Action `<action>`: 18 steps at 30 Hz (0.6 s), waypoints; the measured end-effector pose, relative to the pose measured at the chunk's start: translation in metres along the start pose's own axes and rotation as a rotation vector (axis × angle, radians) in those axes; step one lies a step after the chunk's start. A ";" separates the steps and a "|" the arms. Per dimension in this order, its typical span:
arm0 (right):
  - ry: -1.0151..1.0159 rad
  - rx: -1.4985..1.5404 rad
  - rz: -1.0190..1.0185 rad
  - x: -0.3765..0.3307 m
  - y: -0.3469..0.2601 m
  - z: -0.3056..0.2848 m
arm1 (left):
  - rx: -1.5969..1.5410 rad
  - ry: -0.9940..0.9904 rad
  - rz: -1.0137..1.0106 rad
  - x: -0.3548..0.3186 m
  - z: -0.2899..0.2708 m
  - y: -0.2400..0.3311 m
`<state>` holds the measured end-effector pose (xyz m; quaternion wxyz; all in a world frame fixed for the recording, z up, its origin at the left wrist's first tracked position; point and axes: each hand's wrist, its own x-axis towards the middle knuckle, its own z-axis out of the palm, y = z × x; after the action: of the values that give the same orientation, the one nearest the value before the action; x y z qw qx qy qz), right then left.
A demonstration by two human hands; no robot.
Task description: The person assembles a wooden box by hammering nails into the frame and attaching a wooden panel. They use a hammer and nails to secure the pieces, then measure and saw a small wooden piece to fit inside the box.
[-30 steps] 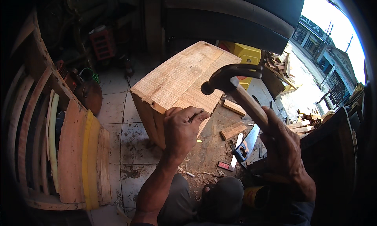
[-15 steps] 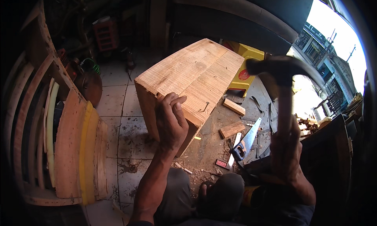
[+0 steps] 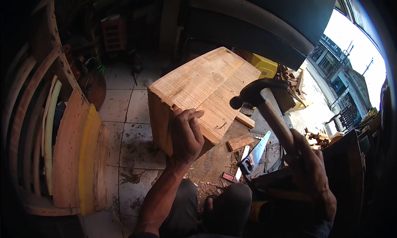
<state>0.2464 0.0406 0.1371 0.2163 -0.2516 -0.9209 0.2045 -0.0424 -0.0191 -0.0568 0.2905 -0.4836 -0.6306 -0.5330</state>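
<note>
A claw hammer (image 3: 276, 119) with a dark head and wooden handle is in my right hand (image 3: 310, 165), which is closed round the lower handle. Its head hangs above and to the right of a large wooden box (image 3: 206, 79) made of pale boards. A nail (image 3: 222, 125) stands up at a slant from the box top, by the near right corner. My left hand (image 3: 188, 132) grips the near edge of the box, fingers curled over the top. The hammer head and the nail are apart.
A handsaw (image 3: 256, 153), a try square (image 3: 237, 172) and wood offcuts (image 3: 240, 142) lie on the floor among shavings, right of the box. A yellow stool (image 3: 264, 66) stands behind it. At the left is a curved wooden frame (image 3: 70, 155). Dark padded furniture (image 3: 256, 19) is at the back.
The hammer has tipped from upright to a leftward slant, its head moving down and left toward the nail. My left hand keeps its grip; the box sits slightly lower and farther right in view.
</note>
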 end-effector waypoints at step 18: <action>0.324 -0.250 0.052 -0.036 0.049 0.049 | -0.103 0.076 -0.074 0.002 0.023 0.012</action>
<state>0.2678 0.0463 0.0621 0.3232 -0.3296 -0.8856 0.0511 -0.0286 0.0027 -0.0568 0.2690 -0.4538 -0.6083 -0.5930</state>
